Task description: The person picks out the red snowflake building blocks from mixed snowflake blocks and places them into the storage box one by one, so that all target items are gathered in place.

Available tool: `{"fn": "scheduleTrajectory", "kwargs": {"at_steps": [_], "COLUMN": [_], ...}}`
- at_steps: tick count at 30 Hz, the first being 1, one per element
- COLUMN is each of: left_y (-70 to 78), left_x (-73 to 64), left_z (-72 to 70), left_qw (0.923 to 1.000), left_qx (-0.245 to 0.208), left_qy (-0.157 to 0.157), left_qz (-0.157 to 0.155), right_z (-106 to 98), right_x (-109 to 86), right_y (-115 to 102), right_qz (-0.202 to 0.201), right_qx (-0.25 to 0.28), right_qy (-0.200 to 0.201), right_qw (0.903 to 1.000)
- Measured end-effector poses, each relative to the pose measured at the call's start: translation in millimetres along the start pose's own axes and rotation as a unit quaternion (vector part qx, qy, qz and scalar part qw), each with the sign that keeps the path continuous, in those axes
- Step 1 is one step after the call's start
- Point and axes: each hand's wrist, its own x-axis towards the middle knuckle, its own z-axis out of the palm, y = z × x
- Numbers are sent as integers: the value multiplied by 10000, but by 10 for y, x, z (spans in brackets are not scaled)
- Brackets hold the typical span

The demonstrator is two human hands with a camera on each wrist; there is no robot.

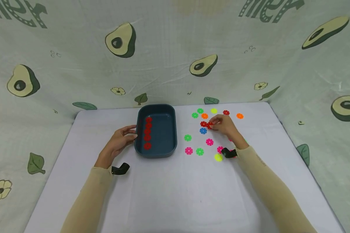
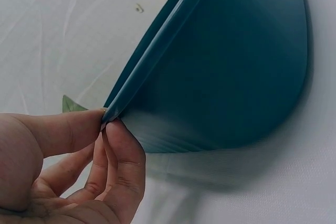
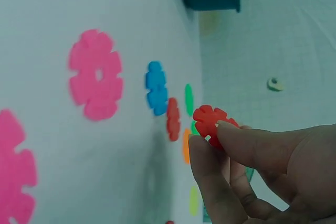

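A dark teal tray (image 1: 168, 132) stands on the white table, with several red flower-shaped discs (image 1: 147, 131) in a column along its left side. My left hand (image 1: 118, 141) pinches the tray's left rim between thumb and fingers, as the left wrist view shows close up. Between thumb and fingertips, my right hand (image 1: 224, 125) holds a red flower-shaped disc (image 3: 210, 121), raised off the table in the right wrist view. Near it on the table lie another red disc (image 1: 203, 124) and a blue disc (image 1: 203, 131).
Right of the tray are scattered green discs (image 1: 188, 138), pink discs (image 1: 209, 142), orange discs (image 1: 239, 116) and yellow discs (image 1: 218, 157). One more red disc (image 1: 226, 112) lies near the back edge. A printed cloth (image 1: 163, 64) hangs behind the table.
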Motion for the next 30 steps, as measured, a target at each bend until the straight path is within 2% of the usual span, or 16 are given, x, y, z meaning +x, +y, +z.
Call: {"fn": "scheduleTrajectory", "kwargs": {"at_steps": [6, 14, 21, 30], "left_y": [-7, -14, -6, -18], "left_x": [9, 14, 3, 7], "left_z": [-11, 6, 10, 3], "left_qw": [10000, 9999, 9999, 9998], "left_qx": [-37, -124, -143, -163], "left_qy": [19, -25, -7, 44], "left_qz": [24, 66, 98, 100], "right_z": [-56, -37, 50, 256], "right_x": [-37, -9, 69, 131], "right_y": [-203, -423, -659, -1001], "right_qz": [-51, -369, -409, -851], "right_qx": [175, 335, 470, 236], "right_qy": [-232, -515, -598, -655], "right_qw": [9996, 9974, 9963, 9939]}}
